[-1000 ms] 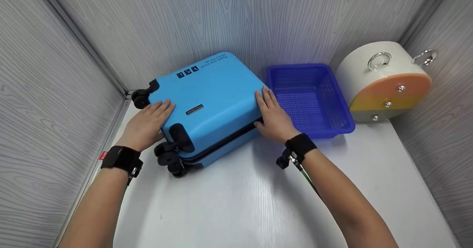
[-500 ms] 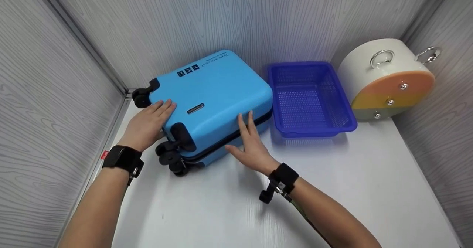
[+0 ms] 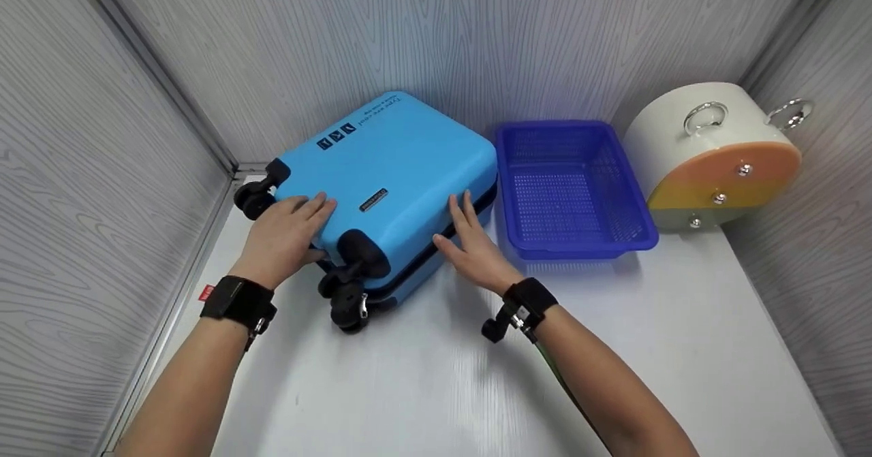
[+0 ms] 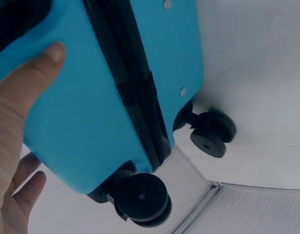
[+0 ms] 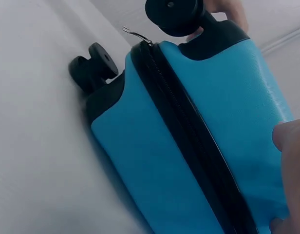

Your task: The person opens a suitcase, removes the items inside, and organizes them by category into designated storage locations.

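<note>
A blue hard-shell suitcase [image 3: 402,164] lies flat, its wheeled end toward the lower left. My left hand [image 3: 286,235] rests on that end between the black wheels, fingers spread over the top face. In the left wrist view its thumb [image 4: 40,70] presses against the end wall. At the long near side, my right hand [image 3: 473,249] has its straight fingers against the suitcase's upper edge, the thumb lower near the zipper [image 5: 174,92]. Both hands wear black wrist straps. In the right wrist view, the right hand shows only in part at the right edge.
Just right of the suitcase stands a blue plastic basket [image 3: 579,249]. Beyond it is a cream, rounded box [image 3: 671,123] with a striped orange, yellow and green front and metal rings. Wood-grain walls enclose the white table [image 3: 422,382] at the back and sides.
My right hand has left the suitcase's right corner and shifted left along the near side. The suitcase has turned slightly, its wheeled end swinging right and nearer, my left hand moving with it.
</note>
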